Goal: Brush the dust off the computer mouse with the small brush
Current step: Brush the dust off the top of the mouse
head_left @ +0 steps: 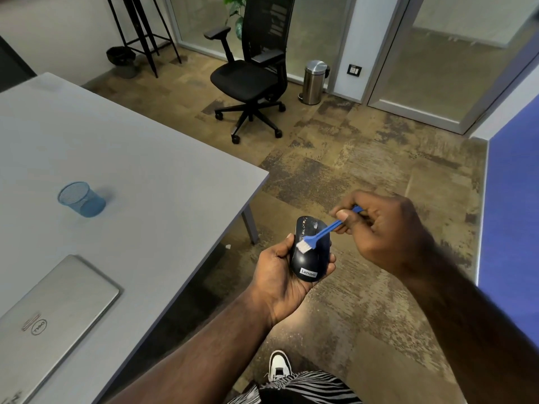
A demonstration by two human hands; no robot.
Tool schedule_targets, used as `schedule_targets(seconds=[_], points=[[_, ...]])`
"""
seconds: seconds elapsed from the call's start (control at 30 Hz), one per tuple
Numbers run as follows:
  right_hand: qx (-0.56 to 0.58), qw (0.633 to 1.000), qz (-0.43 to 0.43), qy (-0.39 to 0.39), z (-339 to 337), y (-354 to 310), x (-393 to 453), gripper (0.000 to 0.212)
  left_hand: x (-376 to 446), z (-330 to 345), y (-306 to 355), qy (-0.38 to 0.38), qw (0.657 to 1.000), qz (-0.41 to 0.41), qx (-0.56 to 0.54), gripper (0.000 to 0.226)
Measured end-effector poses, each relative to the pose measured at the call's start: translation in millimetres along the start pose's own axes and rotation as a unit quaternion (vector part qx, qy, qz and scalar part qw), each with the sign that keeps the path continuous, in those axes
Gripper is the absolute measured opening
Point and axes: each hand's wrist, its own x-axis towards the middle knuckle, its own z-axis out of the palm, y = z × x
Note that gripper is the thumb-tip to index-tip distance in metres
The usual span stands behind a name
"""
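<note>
A black computer mouse [309,263] with a Lenovo label lies in my left hand [277,275], held over the floor to the right of the table, with pale specks near its front end. My right hand [382,228] pinches the blue handle of a small brush [323,231]. Its white bristles rest on the middle of the mouse's top. The handle's far end is hidden inside my fingers.
A grey table [140,158] fills the left, bearing a blue mesh cup [81,199] and a closed silver laptop [49,319]. A black office chair [250,74] and a steel bin [315,81] stand beyond on the carpet. A blue partition [513,205] is at right.
</note>
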Motion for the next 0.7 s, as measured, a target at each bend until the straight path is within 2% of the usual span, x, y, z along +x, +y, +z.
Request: schedule_targets(seconds=[0.23,0.3,0.4,0.47,0.53,0.63,0.7], points=[[-0.092,0.991,0.084,0.046,11,22,20,0.012,-4,1,-7,-0.014,1.0,-0.009,0.012,0.054],[-0.085,0.991,0.091,0.054,11,25,21,0.013,-5,2,-7,-0.014,1.0,-0.009,0.017,0.054],[-0.009,0.995,0.059,0.084,7,19,17,0.014,-6,2,-4,-0.005,1.0,-0.001,0.017,0.053],[0.016,0.997,0.043,0.069,6,13,15,0.013,-7,2,-2,0.0,1.0,0.002,0.014,0.052],[-0.018,0.997,0.053,0.052,9,12,14,0.013,-8,2,-3,-0.002,1.0,0.001,0.011,0.053],[-0.067,0.991,0.085,0.072,8,17,15,0.014,-9,3,-6,-0.01,1.0,-0.009,0.004,0.055],[-0.043,0.991,0.09,0.095,0,18,14,0.015,-10,2,-6,-0.014,1.0,-0.008,-0.002,0.055]])
